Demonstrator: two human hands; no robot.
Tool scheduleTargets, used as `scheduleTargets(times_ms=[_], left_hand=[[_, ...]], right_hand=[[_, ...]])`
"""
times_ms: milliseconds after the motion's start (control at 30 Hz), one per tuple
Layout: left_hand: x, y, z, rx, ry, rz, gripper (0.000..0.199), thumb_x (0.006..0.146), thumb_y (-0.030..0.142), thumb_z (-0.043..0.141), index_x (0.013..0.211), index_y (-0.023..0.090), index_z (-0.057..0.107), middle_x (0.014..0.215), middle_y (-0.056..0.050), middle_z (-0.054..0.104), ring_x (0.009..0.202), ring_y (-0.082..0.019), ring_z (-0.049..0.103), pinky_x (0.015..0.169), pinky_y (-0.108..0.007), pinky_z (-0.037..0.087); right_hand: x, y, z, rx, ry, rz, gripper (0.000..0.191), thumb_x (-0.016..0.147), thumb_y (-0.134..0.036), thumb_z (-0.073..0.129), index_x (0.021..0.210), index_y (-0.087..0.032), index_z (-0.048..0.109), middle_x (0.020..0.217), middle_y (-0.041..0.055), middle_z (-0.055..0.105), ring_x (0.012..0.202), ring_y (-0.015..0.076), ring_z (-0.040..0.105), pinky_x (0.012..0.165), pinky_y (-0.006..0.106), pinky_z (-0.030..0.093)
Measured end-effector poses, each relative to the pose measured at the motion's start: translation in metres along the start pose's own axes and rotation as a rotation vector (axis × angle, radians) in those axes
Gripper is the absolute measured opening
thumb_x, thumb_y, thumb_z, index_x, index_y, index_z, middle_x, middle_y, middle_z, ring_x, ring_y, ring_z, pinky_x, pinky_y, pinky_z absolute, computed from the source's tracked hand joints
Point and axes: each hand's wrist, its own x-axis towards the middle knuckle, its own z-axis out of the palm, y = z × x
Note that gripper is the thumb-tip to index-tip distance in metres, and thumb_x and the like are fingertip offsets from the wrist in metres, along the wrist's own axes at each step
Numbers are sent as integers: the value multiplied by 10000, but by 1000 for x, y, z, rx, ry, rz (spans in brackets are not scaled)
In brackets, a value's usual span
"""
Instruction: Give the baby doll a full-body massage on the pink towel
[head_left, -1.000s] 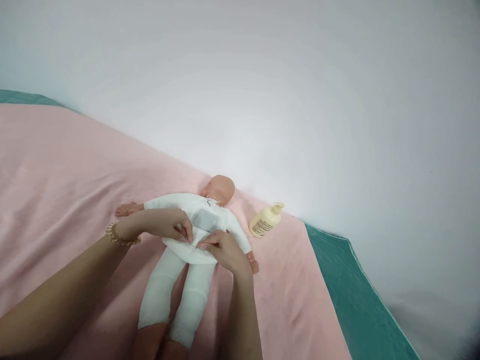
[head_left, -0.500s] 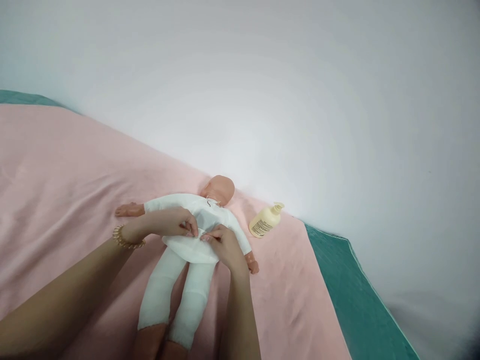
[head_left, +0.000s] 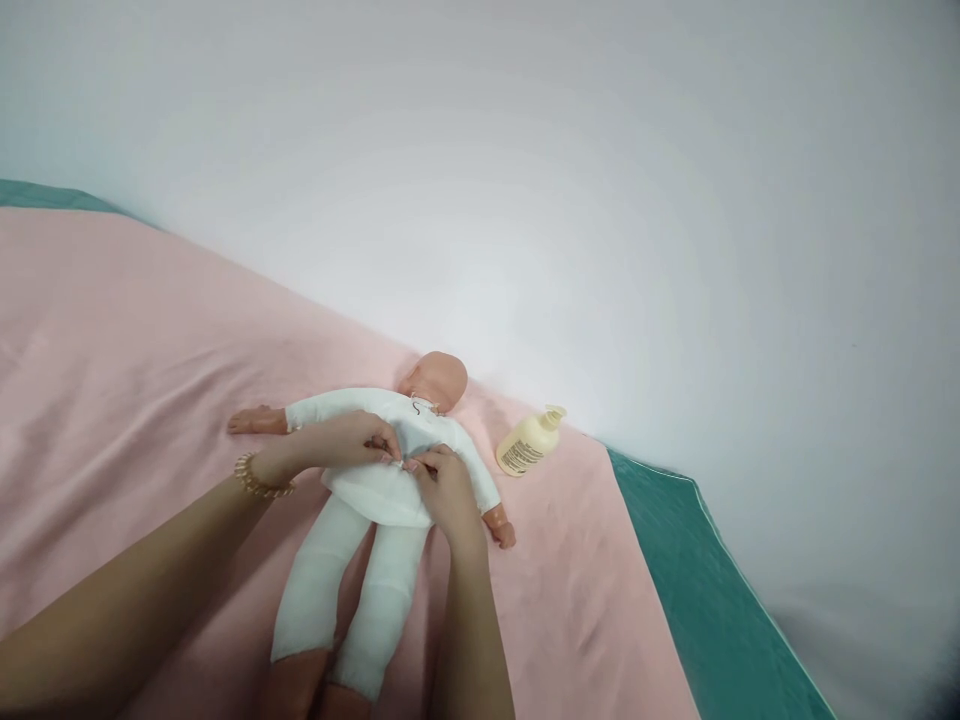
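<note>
A baby doll in white clothes lies stretched out with its arms spread. Over its middle, my left hand and my right hand meet almost fingertip to fingertip. Both pinch white cloth at the waist of the doll's white garment, my left from the left side and my right from the right. Just above the fingers a greyish-blue patch shows on the doll's torso. The exact bit of cloth between the fingertips is partly hidden.
A pale yellow pump bottle stands right of the doll, near its arm. Beneath everything spreads a pink sheet with wrinkles. Green covering shows along the right edge, and a white wall rises behind.
Both hands have moved slightly up the doll's torso, and their fingertips are closer together. The doll and bottle lie as before, with only a slight shift of the view.
</note>
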Motion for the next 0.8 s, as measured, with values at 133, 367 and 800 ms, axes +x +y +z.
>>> scheduleTargets(times_ms=[133,367,800], left_hand=[[2,4,0,-65,-21,-54,286,832,321,540,961,193,761,923,-49,753,823,-228,665,736,-309,508],[12,0,9,104,395,55,343,928,427,462,988,189,703,1047,-75,716,1024,-256,613,956,-385,446],[20,-19,23,206,325,57,397,973,462,413,1071,168,662,1133,-95,708,1098,-271,608,1005,-417,427]], right_hand=[[-1,-4,-1,-19,32,-25,177,885,-155,605,829,-214,762,856,29,636,843,179,588,827,318,441],[4,1,10,3,370,-110,195,948,-243,502,1008,-186,678,1074,92,617,1071,223,546,974,368,429],[18,19,23,-50,262,-128,252,965,-323,499,1069,-162,663,1108,115,666,1135,252,548,1013,395,413]])
